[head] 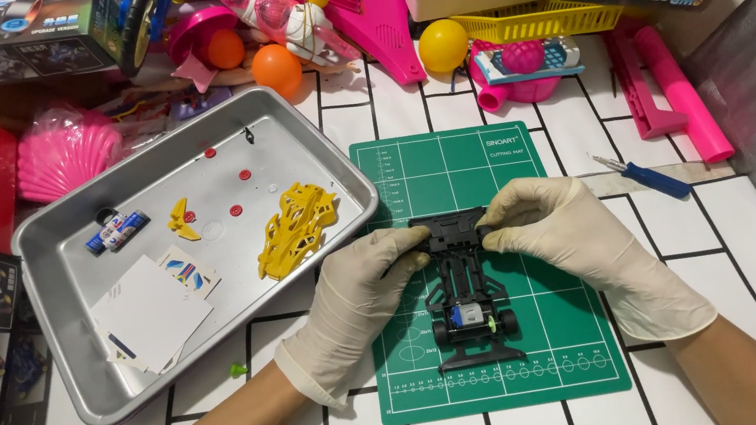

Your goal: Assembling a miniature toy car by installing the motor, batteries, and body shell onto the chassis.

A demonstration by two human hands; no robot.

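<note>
Black toy car chassis [465, 287] — flat on green cutting mat [494, 266], long axis running away from viewer. 2 black wheels at near end; small silver-blue motor and green gear between them. Far end gripped by both gloved hands — partly hidden.

- I work at a white table [749, 232] with black tile lines.
- A green mat [447, 160] lies in front of me.
- A metal tray [60, 271] sits to my left.
- Pink toys [67, 150], boxes [10, 35] and balls [442, 44] crowd the far edge.
- Light is bright and even.
</note>
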